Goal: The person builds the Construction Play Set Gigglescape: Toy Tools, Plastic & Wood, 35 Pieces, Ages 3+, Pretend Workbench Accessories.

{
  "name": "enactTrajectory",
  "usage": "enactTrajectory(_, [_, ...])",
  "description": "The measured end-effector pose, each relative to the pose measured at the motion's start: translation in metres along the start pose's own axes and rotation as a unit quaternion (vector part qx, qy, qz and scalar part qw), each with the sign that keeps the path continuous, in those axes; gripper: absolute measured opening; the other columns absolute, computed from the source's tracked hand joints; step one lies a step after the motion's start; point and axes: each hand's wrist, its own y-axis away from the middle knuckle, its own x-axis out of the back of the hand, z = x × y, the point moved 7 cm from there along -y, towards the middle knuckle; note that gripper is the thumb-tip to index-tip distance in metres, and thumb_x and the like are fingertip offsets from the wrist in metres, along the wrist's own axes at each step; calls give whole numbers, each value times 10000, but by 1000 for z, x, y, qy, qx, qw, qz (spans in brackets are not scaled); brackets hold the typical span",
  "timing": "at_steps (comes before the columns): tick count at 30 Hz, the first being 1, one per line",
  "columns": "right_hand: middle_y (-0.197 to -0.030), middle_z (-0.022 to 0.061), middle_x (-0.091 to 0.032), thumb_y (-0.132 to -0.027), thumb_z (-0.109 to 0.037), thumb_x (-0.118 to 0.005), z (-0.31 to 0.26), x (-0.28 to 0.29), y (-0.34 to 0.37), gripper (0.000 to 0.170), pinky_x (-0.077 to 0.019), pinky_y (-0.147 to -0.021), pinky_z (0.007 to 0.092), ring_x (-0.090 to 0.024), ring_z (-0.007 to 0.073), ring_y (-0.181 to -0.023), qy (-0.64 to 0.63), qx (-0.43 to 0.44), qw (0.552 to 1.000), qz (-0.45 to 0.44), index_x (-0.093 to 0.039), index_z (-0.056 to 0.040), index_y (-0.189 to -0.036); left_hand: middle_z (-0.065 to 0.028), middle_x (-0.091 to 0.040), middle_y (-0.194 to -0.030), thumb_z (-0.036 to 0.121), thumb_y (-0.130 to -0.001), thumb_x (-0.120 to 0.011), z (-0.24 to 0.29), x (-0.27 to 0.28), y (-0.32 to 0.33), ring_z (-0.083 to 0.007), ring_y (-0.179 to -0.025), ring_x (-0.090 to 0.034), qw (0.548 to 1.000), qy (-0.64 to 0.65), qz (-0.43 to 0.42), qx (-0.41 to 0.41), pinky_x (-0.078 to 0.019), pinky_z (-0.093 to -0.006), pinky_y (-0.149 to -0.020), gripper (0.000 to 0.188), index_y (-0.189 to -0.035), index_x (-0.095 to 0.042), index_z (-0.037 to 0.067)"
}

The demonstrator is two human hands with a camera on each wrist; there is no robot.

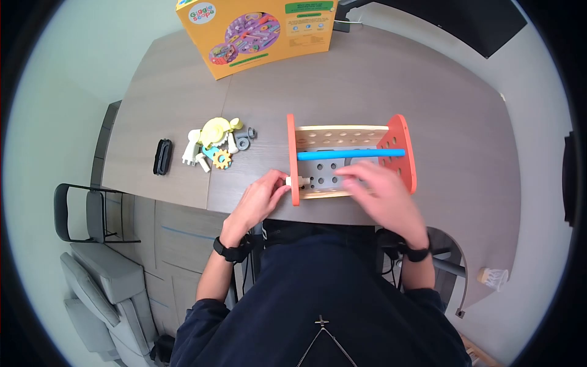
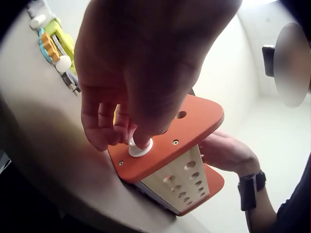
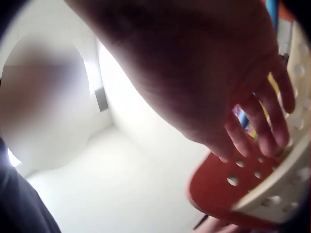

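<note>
A toy toolbox with orange-red end panels (image 1: 402,153), pale perforated sides (image 2: 182,182) and a blue handle bar (image 1: 351,155) stands near the table's front edge. At its left end panel, my left hand (image 1: 258,199) pinches the round head of a white toy bolt (image 2: 140,147) between thumb and fingers. The bolt passes through a hole, and its shaft shows inside the box in the head view. My right hand (image 1: 391,199), blurred by motion, hovers over the box's near right side. Its fingers (image 3: 262,131) are loosely extended with nothing visible in them.
Left of the toolbox lies a pile of toy parts: a yellow piece (image 1: 215,131), an orange gear (image 1: 222,159) and grey bolts (image 1: 243,142). Farther left is a black case (image 1: 162,157). A yellow product box (image 1: 263,33) stands at the back, near a dark screen (image 1: 458,21).
</note>
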Motion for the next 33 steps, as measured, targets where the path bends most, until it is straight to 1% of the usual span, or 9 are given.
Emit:
enactTrajectory(5, [-1257,145,-707,-1038,-227,-686,51,90,39,423,-540,-941,408,-683,258,-1147,49,-27,958,283,-629,2,-1389,-155,-687,-1135,174,-1074,-650,-2,-7,3,-279,-993,-698,995,73,-19,67,-558,-406,-848,302,-1324,-577,20])
enactTrajectory(9, [-1403,174,-662,-1028,-278,-700,105,68,31,722,-496,-1104,409,-638,281,-1304,-12,-103,963,249,-372,6,-1605,-143,-601,-1441,262,-1137,-543,-23,-25,0,-247,-1290,-606,968,238,21,81,-497,-385,-1063,447,-1504,-481,16])
enactTrajectory(13, [-1366,186,-684,-1054,-226,-642,138,42,24,567,-490,-1089,392,-652,263,-1258,-170,-122,952,224,-479,19,-1539,-142,-487,-1613,402,-1181,-381,-15,-19,-7,-247,-1472,-482,927,351,62,121,-389,-387,-1208,582,-1615,-389,15])
enactTrajectory(16, [-1329,174,-703,-1074,-180,-586,142,40,27,459,-484,-1076,371,-655,246,-1226,-201,-119,950,206,-546,31,-1480,-145,-444,-1654,444,-1184,-337,-9,-20,-17,-242,-1514,-442,902,403,51,144,-381,-392,-1216,624,-1644,-359,24])
enactTrajectory(18, [-1294,162,-716,-1085,-153,-549,135,39,27,404,-483,-1066,365,-655,235,-1202,-200,-111,948,222,-584,38,-1440,-95,-549,-1506,510,-1176,-326,-3,-26,-21,-191,-1390,-520,893,413,32,178,-429,-384,-1160,610,-1573,-456,66])
enactTrajectory(24, [-1361,145,-673,-1121,-187,-522,136,32,38,421,-451,-1115,362,-615,224,-1279,-241,-95,941,217,-535,22,-1486,-64,-531,-1508,624,-1141,-339,14,-34,-24,-171,-1369,-523,844,467,28,261,-455,-408,-1149,699,-1599,-429,103])
enactTrajectory(27, [-1480,141,-591,-1165,-323,-460,144,23,57,502,-419,-1171,385,-549,224,-1379,-450,-112,853,240,-456,-9,-1558,-54,-558,-1290,622,-1154,-269,34,-27,-26,-157,-1179,-546,869,430,42,242,-455,-320,-1009,687,-1495,-504,73])
enactTrajectory(30, [-1580,138,-498,-1173,-480,-369,144,29,70,624,-397,-1211,427,-489,237,-1446,-546,-76,806,217,-382,-35,-1610,-175,-348,-1629,538,-1168,-258,62,-13,-29,-256,-1507,-347,927,348,85,112,-309,-371,-1210,717,-1633,-312,-7])
enactTrajectory(33, [-1625,134,-455,-1158,-568,-307,149,29,66,715,-387,-1227,473,-456,269,-1486,-676,-87,700,212,-344,-34,-1631,-246,-58,-1792,450,-1162,-311,115,9,-23,-331,-1673,-59,978,182,89,-39,-110,-429,-1325,749,-1692,-143,-52])
